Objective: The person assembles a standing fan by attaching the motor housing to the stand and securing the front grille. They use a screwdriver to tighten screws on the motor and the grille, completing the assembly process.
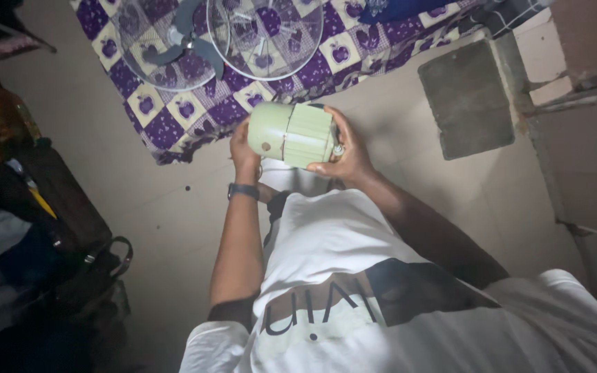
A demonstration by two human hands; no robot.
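Holding one pale green fan motor housing [291,134] over the floor, just off the cloth's edge: left hand [243,148] and right hand [349,148] clamping opposite ends. Wearing one dark wristwatch [243,190]. Lying beyond on one purple-and-cream checked cloth [174,124]: two round wire fan guards [265,34] and one grey fan blade [188,38].

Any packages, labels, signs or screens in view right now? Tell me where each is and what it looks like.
No packages, signs or screens show.
Shirt print: dark band with pale lettering across the white shirt, low in the picture.
Fan motor housing: pale green cylinder held between left hand and right hand; no label visible.
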